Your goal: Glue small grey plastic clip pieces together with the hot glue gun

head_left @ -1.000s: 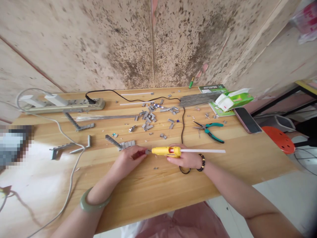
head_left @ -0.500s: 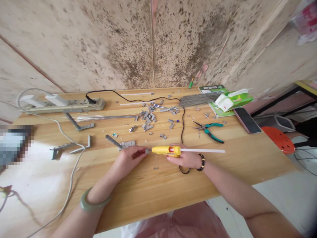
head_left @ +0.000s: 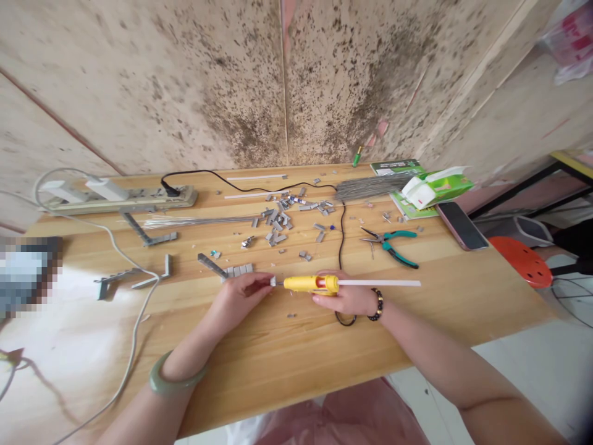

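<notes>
The yellow glue gun (head_left: pixel 301 283) lies sideways above the desk (head_left: pixel 278 358), its nozzle pointing left and a white glue stick (head_left: pixel 380 283) running straight out of its rear end. The right hand (head_left: pixel 345 300) has its grip closed around the gun's handle, mostly hidden beneath the body; the trigger cannot be seen.

Just left of the glue gun, the left hand (head_left: pixel 238 300) has its grip pinched nearly shut, thumb and fingertips grasping a small gray piece (head_left: pixel 273 281) at the nozzle's tip. Whether nozzle and piece touch is too small to tell.

Beyond the glue gun is a scattered pile of gray pieces (head_left: pixel 278 224); left of the gun, close to the left hand, an angled gray assembly (head_left: pixel 213 266) rests on the desk. Beyond the gun to the right are open teal-handled pliers (head_left: pixel 391 245), and farther off a bundle of gray wires (head_left: pixel 370 185), a green tissue pack (head_left: pixel 438 187) and a dark phone (head_left: pixel 462 226).

The green booklet (head_left: pixel 396 167), far beyond the glue gun to the right, bears pale lettering too small to read. No brand is legible on the gun, and the pink marks on the plastic bag (head_left: pixel 569 46) at far upper right are unreadable.
</notes>
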### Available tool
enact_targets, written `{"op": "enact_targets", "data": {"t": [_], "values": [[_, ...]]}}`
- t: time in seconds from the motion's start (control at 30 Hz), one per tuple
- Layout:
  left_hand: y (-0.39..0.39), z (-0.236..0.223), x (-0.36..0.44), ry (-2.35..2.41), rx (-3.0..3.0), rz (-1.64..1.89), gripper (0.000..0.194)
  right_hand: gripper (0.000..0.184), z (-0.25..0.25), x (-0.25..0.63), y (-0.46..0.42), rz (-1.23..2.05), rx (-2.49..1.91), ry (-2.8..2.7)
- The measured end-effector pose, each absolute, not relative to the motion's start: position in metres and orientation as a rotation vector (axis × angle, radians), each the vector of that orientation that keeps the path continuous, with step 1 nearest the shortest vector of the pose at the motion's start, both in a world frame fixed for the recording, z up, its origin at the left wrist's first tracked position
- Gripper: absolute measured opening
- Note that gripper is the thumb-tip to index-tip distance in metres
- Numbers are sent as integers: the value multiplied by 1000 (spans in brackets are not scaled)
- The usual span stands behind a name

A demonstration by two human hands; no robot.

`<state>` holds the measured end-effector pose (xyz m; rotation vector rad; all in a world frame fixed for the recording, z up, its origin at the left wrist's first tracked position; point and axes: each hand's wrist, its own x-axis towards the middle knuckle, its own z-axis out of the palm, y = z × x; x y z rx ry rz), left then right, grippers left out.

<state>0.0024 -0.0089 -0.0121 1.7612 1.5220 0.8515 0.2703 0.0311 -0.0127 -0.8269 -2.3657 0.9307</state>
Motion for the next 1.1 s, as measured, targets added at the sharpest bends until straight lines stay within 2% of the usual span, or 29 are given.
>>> {"op": "enact_targets", "data": {"t": [0.3,0.5,0.73,1.1], "values": [[-11,-15,3,1471,1725,828,27,11,0,267,29,1048,-911,-2284],[-10,-16,0,1520,1727,845,28,14,-2,267,30,948,-891,-2310],[-10,-17,1,1509,1724,839,26,7,-4,269,29,996,-801,-2348],[-11,-16,2,1485,1723,841,26,8,-2,268,29,984,-841,-2342]]}}
